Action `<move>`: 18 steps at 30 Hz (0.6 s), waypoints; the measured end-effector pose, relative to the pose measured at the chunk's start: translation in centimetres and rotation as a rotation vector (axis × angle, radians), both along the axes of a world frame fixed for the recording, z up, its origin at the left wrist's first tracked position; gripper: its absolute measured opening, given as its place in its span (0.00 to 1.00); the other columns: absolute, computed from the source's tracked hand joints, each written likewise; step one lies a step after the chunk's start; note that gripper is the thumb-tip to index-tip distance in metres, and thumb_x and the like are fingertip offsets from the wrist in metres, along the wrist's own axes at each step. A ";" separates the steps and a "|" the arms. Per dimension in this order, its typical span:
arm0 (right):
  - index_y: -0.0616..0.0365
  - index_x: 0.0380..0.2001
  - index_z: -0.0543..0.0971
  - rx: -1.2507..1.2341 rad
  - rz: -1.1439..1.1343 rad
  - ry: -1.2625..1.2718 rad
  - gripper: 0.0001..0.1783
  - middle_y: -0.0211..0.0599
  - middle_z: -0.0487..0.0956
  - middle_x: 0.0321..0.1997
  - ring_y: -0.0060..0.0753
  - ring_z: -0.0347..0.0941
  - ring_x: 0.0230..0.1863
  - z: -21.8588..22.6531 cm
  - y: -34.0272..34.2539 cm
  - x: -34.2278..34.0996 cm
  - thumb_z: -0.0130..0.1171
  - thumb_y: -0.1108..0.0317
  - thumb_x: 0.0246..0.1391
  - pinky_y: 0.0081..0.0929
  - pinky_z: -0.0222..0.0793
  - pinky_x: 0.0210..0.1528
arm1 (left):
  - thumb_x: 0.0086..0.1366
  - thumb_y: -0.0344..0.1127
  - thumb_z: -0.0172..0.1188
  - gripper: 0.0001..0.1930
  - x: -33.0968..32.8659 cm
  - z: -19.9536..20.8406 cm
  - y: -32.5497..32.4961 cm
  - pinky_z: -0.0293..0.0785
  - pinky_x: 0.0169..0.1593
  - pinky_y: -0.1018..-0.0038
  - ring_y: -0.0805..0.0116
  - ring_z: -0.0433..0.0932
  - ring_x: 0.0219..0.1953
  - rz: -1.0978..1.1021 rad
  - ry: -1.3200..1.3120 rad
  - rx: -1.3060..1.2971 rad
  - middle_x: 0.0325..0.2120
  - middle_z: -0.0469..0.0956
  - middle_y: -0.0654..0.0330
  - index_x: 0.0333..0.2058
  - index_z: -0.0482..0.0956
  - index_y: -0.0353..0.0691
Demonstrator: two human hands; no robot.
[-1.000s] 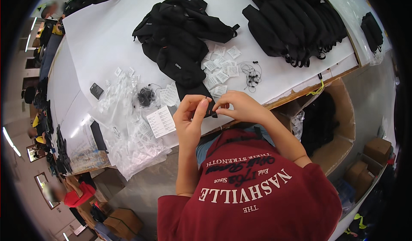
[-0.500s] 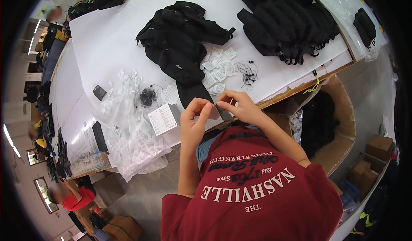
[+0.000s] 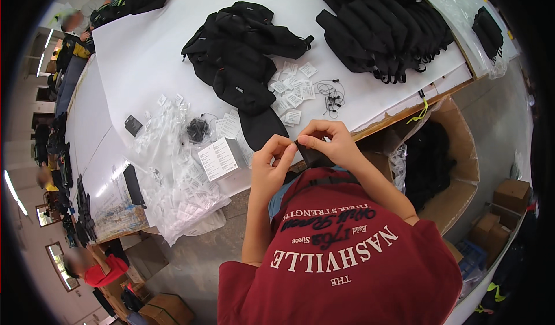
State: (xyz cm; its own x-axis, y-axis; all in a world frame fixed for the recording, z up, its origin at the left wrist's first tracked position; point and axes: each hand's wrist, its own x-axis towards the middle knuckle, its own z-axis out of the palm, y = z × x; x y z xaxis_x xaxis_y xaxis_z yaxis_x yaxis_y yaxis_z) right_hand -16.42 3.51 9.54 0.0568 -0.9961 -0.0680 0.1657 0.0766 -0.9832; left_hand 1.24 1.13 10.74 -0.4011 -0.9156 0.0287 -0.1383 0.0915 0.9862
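My right hand (image 3: 335,144) pinches a small black card tag (image 3: 315,158) just off the table's front edge. My left hand (image 3: 270,162) is closed beside it, its thumb and forefinger pressed together at the tag's upper corner. Whatever lies between those left fingertips is too small to name. Right behind my hands a flat black strap-like piece (image 3: 261,129) runs to a heap of black bags (image 3: 240,53). White printed tags (image 3: 293,91) are scattered next to it, with thin black strings (image 3: 332,98) to their right.
At the left are a white printed stack of cards (image 3: 218,159), clear plastic bags (image 3: 173,180) and a black string bundle (image 3: 198,130). Black bags lie in a row (image 3: 387,33) at far right. A cardboard box (image 3: 459,143) stands below the right edge. Other people are at far left.
My hands have drawn together at the tag. My left hand has shifted right and slightly down, and the pale panel seen between the hands no longer shows.
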 end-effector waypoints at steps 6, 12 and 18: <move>0.60 0.26 0.79 0.008 0.080 0.093 0.08 0.23 0.76 0.23 0.12 0.64 0.25 0.1 -0.3 -0.3 0.63 0.66 0.50 0.14 0.60 0.30 | 0.62 0.29 0.56 0.05 0.7 0.6 -0.3 0.48 0.20 0.82 0.85 0.54 0.17 -0.122 -0.072 0.029 0.13 0.64 0.70 0.29 0.73 0.34; 0.59 0.25 0.77 -0.116 0.213 0.191 0.08 0.23 0.75 0.22 0.13 0.65 0.26 0.0 -0.6 -0.8 0.62 0.66 0.51 0.16 0.61 0.31 | 0.58 0.31 0.63 0.07 1.0 -0.1 -0.9 0.51 0.22 0.82 0.85 0.57 0.18 -0.097 0.006 0.093 0.16 0.67 0.70 0.28 0.73 0.36; 0.59 0.27 0.78 -0.073 0.371 0.052 0.10 0.23 0.73 0.22 0.14 0.63 0.25 -0.6 -0.5 -0.9 0.61 0.63 0.54 0.17 0.60 0.30 | 0.56 0.29 0.65 0.06 1.7 -1.1 -0.2 0.51 0.22 0.83 0.86 0.59 0.19 -0.115 0.057 0.048 0.16 0.68 0.71 0.30 0.77 0.36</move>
State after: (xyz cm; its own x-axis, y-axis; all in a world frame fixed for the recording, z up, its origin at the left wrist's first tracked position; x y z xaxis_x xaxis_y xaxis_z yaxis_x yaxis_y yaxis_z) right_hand -17.29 2.98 8.92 0.4127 -0.9108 -0.0097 0.0896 0.0512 -0.9947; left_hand 2.95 0.89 9.60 -0.5029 -0.8643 0.0111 -0.0736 0.0556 0.9957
